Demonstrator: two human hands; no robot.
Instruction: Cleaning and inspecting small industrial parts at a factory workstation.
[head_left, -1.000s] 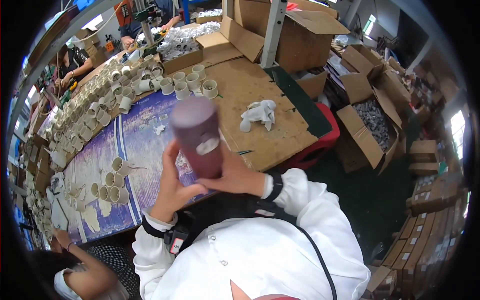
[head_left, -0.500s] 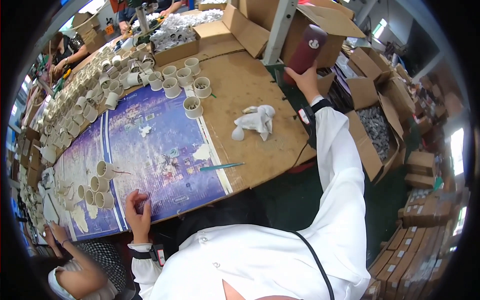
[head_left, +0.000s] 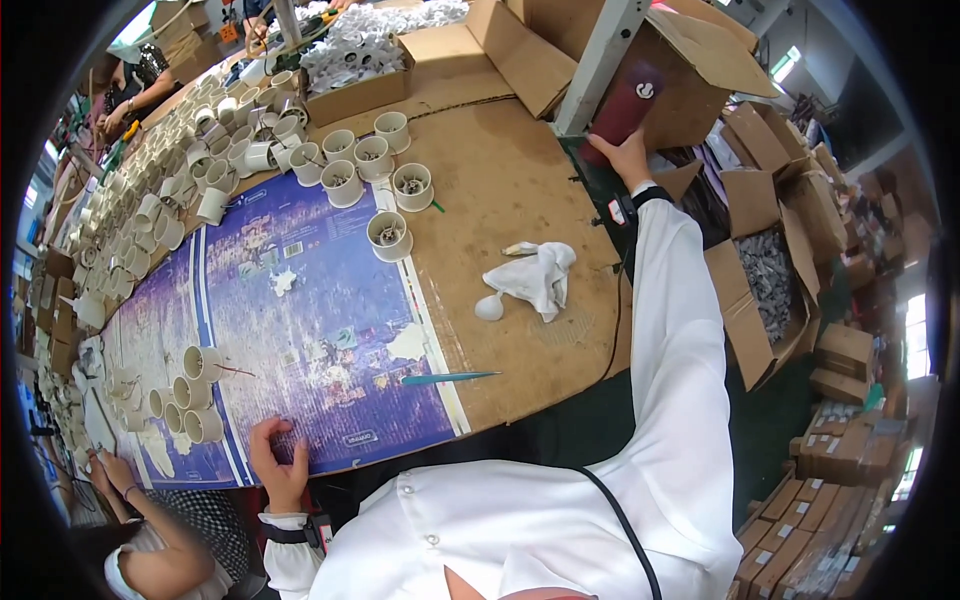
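One maroon bottle [head_left: 621, 108] is gripped near its base by the right hand [head_left: 624, 158], beside a pale post [head_left: 603, 68] at the far right of the table [head_left: 475, 190]. The left hand [head_left: 280, 468], thumb and fingers parted, is at the table's near edge. Between the hands lie a teal tool [head_left: 440, 379] and a white cloth [head_left: 540, 280].

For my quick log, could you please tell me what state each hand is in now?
Left hand: open, loosely curled, holding nothing.
Right hand: closed, holding a dark red bottle.
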